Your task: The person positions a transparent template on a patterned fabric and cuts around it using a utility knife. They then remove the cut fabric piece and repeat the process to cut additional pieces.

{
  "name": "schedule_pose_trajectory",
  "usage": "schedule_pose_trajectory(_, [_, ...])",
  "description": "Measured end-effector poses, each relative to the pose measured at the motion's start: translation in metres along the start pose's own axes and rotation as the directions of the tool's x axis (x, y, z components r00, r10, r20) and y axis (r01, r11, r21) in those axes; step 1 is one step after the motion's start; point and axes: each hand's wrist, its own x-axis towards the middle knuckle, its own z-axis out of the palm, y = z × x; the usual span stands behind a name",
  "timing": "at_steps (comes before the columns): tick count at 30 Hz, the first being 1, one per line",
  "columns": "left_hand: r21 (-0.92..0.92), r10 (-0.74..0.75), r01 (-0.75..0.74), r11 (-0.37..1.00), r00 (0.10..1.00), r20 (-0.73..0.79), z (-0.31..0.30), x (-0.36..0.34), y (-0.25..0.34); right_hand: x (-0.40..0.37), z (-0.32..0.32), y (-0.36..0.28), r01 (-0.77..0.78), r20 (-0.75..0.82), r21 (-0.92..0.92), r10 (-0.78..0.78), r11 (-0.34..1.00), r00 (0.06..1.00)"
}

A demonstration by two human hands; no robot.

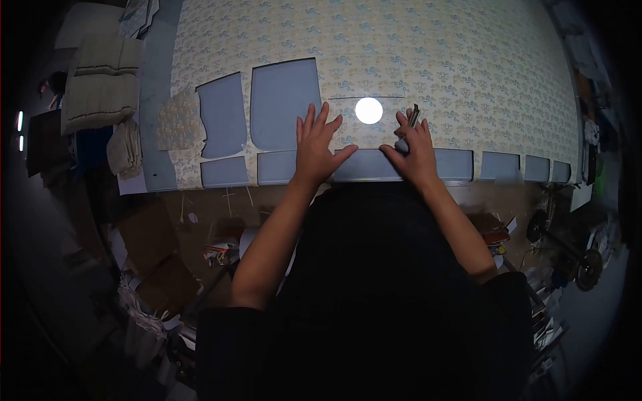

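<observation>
A patterned cream sheet [468,80] with small blue and yellow motifs covers the table, with several cut-out openings showing the grey-blue surface [284,103] beneath. My left hand [316,144] lies flat on the sheet near its front edge, fingers spread, holding nothing. Between my hands is a bright white round spot [368,111], with a thin dark slit just above it. My right hand [416,147] rests on the sheet to the right, a slim tool that looks like a utility knife [414,115] held among its fingers, tip pointing away from me.
A loose patterned piece [179,120] lies at the sheet's left side. Folded cream cloth [103,83] is stacked beyond the table's left end. Below the front edge are cardboard [150,234], paper scraps [144,307] and a dark bar with round ends [588,267]. Another person is partly visible far left.
</observation>
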Motion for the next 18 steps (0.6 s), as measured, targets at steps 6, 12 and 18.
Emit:
schedule_pose_trajectory(6, [-0.003, -0.002, 0.002, 1.0, 1.0, 0.005, -0.0007, 0.0003, 0.0, 0.0004, -0.0008, -0.001, -0.003, 0.001, -0.01, 0.003, 1.0, 1.0])
schedule_pose_trajectory(12, [-0.001, -0.003, 0.003, 1.0, 1.0, 0.011, -0.0007, 0.0002, -0.0003, 0.0, 0.0008, 0.0003, 0.009, -0.013, 0.001, -0.009, 1.0, 1.0])
schedule_pose_trajectory(18, [-0.008, -0.002, 0.002, 1.0, 1.0, 0.007, -0.0007, -0.0005, -0.0003, -0.0003, 0.0014, 0.0009, 0.006, -0.01, 0.007, -0.006, 1.0, 1.0])
